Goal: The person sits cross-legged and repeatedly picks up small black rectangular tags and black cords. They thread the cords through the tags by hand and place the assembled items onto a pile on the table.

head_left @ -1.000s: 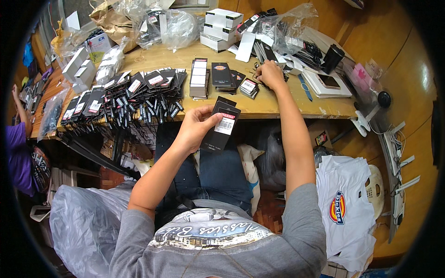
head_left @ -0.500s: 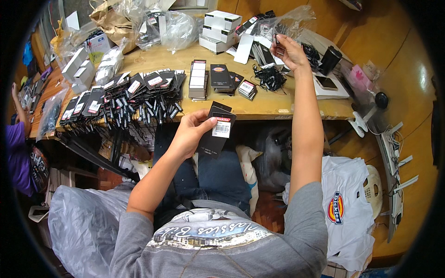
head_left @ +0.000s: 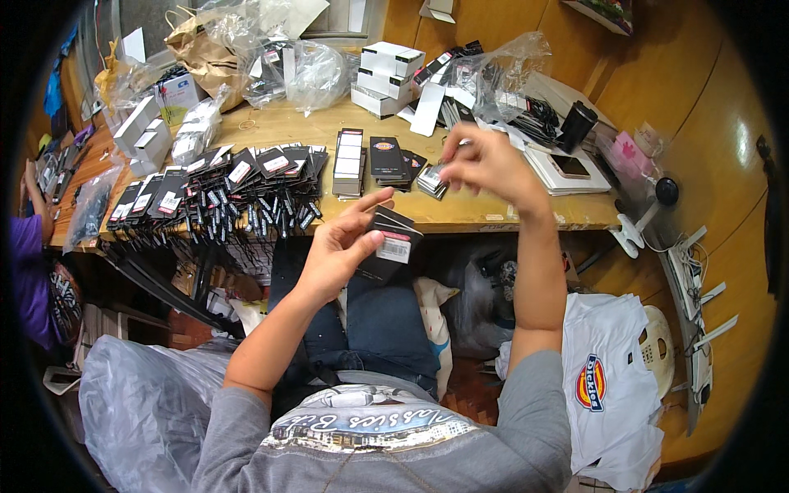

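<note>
My left hand (head_left: 341, 251) is held over my lap, just below the wooden table's front edge (head_left: 493, 220). It is shut on a small stack of black card tags (head_left: 393, 240); the top one carries a white sticker. My right hand (head_left: 486, 163) is raised above the table edge to the right of it, fingertips pinched together. Whatever they hold is too small to make out. Just under that hand lies a small pile of tags (head_left: 431, 177). Two taller stacks of black tags (head_left: 349, 152) stand left of it.
A long row of black tags with cords (head_left: 230, 193) hangs over the front edge at left. White boxes (head_left: 388, 72), plastic bags (head_left: 316, 70), a black cord bundle (head_left: 536, 123) and a black cup (head_left: 575, 125) crowd the back. A person in purple (head_left: 29, 275) is far left.
My right hand has come back from the far right of the table toward my left hand. My left hand with the tags has stayed almost still.
</note>
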Demonstrator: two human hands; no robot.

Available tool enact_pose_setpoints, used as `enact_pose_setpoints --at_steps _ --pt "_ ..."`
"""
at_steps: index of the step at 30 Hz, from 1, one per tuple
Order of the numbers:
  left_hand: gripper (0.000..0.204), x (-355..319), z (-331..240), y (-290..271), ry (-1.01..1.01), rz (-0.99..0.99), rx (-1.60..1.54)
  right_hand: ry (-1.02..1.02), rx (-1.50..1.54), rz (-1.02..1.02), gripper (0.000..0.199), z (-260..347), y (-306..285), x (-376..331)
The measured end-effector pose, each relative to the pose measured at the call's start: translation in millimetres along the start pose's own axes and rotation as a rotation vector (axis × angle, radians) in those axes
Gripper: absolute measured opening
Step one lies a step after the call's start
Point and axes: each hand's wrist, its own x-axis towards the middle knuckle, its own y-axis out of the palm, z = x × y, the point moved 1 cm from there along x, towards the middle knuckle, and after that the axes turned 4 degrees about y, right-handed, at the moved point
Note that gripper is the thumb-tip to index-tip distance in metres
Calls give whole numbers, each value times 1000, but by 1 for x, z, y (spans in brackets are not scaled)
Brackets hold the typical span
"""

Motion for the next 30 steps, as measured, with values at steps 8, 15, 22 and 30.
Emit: enact_pose_setpoints --at_steps 8,15,22,30 --pt "14 -19 -8 4 -223 105 118 -80 38 68 9 -2 56 -41" --pt "16 -42 -22 -27 -302 -33 58 59 272 -126 9 -45 38 -62" --pt "17 -50 -4 -18 -373 -43 -56 -285 1170 -195 8 -69 71 -55" --pt "16 -55 14 -16 -457 -71 -90 -357 1883 -69 7 -63 107 -44"
